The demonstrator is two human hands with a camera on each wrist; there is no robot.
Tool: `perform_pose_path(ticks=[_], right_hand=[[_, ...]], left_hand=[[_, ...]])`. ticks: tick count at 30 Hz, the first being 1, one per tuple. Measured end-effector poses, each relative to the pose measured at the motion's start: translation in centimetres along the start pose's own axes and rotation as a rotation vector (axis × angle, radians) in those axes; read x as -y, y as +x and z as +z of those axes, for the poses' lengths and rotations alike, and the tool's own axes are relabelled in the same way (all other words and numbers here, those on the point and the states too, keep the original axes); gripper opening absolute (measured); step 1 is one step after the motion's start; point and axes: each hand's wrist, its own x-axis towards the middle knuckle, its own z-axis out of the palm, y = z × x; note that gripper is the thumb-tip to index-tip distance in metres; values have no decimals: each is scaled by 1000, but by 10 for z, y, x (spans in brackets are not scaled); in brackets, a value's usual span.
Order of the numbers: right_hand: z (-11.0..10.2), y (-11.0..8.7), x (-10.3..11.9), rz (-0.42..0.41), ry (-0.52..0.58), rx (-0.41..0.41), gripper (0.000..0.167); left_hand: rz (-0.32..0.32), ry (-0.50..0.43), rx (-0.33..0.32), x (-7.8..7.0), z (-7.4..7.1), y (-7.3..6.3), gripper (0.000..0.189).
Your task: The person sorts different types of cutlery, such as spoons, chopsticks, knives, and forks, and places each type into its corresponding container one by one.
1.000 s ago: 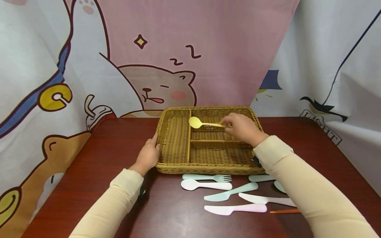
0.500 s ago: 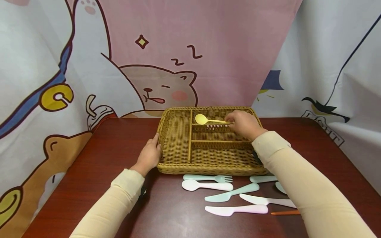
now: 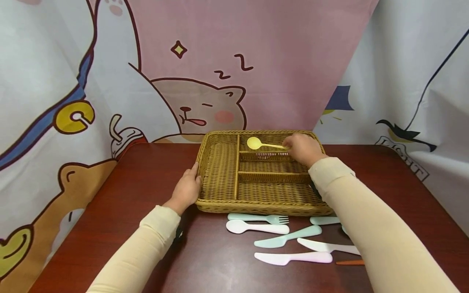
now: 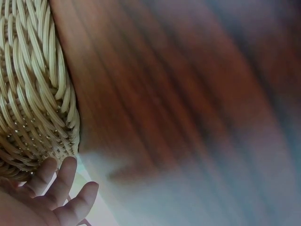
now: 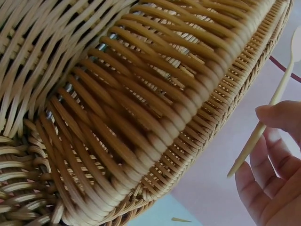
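My right hand [image 3: 303, 149] pinches the handle of a yellow spoon [image 3: 254, 143], held level over the back right compartment of a wicker tray [image 3: 264, 208]. In the right wrist view the handle of the spoon [image 5: 251, 143] runs between thumb and fingers, beside the woven wall. My left hand [image 3: 187, 188] rests against the tray's left side, its fingers along the outer wall. The left wrist view has the fingers of that hand [image 4: 61, 190] relaxed at the wicker corner [image 4: 37, 84].
In front of the tray lie a mint fork [image 3: 256, 218], a white spoon [image 3: 258, 228], a mint knife [image 3: 287, 237], a white knife [image 3: 326, 246], a pink-handled knife [image 3: 293, 257] and an orange handle tip [image 3: 349, 263]. My right sleeve hides part of them. A patterned curtain [image 3: 278, 65] hangs behind.
My right hand has carried the yellow spoon back and slightly right, from over the middle compartment to over the rear one. My left hand stays at the tray's left side.
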Motion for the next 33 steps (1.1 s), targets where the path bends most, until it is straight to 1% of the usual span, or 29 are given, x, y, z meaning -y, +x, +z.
perform_pose_path(ticks=[3,8,15,19,23,29,33], right_hand=[[0,3,-1,4,-31,8,26],[1,8,1,35,-69,30,26],[6,9,-1,62,-49,28,26],[9,9,-4,78,-48,46,30],[10,10,-5,76,-61,68,33],[10,13,-5,83,-77,79,35],[9,14,-4,90,-68,74,37]], left_hand=[[-5,-3,2,0,1,0,56],[-1,-4,1,0,0,0,57],[-5,3,5,0,-1,0,57],[-2,-1,8,0,-1,0,56],[2,-4,2,1,-1,0,56],[-2,-2,-1,1,0,0,56],[-4,-3,-6,-1,-1,-1,56]])
